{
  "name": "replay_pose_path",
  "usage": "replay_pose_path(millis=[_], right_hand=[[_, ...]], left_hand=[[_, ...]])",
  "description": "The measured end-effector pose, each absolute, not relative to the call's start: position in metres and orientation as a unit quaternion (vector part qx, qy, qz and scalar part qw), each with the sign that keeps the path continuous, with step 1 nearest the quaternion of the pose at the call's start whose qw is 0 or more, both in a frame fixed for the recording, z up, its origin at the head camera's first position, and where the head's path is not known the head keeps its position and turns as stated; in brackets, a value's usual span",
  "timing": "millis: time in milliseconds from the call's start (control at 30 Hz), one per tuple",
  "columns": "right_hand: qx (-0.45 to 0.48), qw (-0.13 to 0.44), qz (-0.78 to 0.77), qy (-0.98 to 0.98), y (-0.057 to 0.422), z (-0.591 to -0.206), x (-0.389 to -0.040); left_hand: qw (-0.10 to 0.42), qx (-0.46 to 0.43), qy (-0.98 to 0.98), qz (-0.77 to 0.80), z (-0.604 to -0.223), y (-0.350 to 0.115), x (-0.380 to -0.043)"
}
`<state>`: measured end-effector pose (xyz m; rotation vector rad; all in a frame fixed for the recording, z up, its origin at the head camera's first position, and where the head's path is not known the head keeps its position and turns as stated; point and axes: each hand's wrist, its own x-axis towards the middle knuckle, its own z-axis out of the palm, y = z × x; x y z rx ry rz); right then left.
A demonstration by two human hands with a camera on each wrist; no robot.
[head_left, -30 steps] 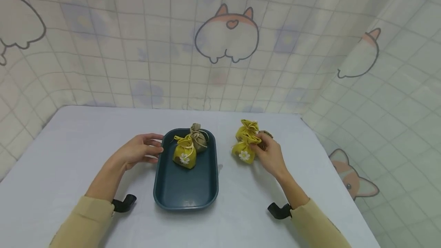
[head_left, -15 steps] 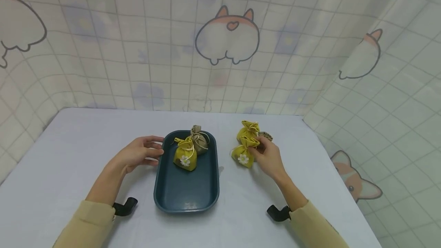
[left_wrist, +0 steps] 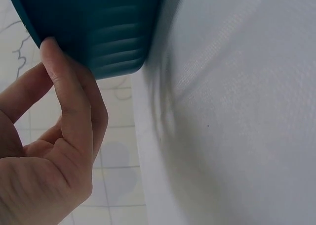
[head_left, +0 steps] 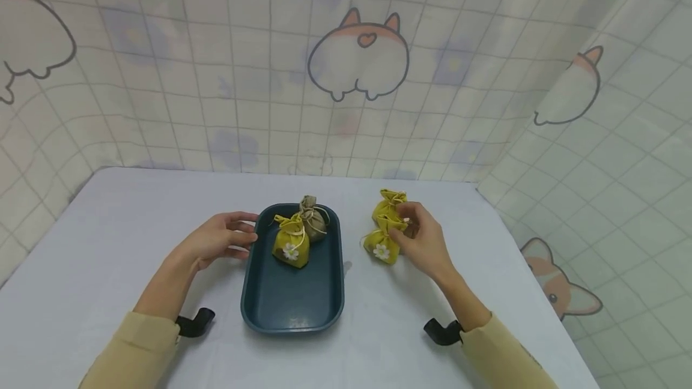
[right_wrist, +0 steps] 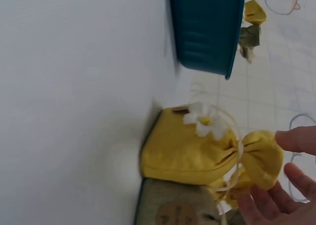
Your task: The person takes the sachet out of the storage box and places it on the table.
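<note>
My left hand rests at the left rim of a dark teal tray, fingers loosely bent against its outer side. In the left wrist view, the fingertips meet the tray's edge. My right hand is around the top of a yellow drawstring pouch with a white flower. Its thumb is right at the pouch's gathered neck, and its fingers are spread apart. Behind stands a second yellow pouch. A brown-grey pouch beside them is mostly hidden by my hand in the head view.
Inside the tray, toward its far end, stand a yellow pouch with a white flower and a brown-grey pouch. A white cloth covers the table. A patterned curtain hangs behind and at the right.
My right hand's fingers have loosened from the front yellow pouch and spread toward the far one. The front pouch shifted slightly left and now stays put. My left hand keeps its place.
</note>
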<state>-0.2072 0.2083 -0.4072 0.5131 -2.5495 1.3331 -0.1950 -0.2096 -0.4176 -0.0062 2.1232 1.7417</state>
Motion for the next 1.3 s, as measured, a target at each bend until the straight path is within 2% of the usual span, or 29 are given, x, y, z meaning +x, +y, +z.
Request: replay_pose_path(millis=[133, 233, 533, 967, 1300], right_hand=[[0.201, 0.156, 0.467, -0.847, 0.199, -0.399, -0.206], [0.23, 0.158, 0.489, -0.826, 0.188, -0.394, -0.206], [0.264, 0.067, 0.532, -0.802, 0.15, -0.386, -0.207], [0.31, -0.045, 0.526, -0.791, 0.115, -0.396, -0.213], [0.322, -0.078, 0.494, -0.803, 0.092, -0.403, -0.218]], left_hand=[[0.196, -0.002, 0.762, 0.618, -0.417, -0.209, -0.196], [0.196, -0.004, 0.763, 0.616, -0.416, -0.209, -0.196], [0.198, -0.004, 0.763, 0.615, -0.416, -0.209, -0.195], [0.199, -0.003, 0.762, 0.616, -0.413, -0.209, -0.195], [0.199, 0.003, 0.761, 0.617, -0.413, -0.21, -0.196]])
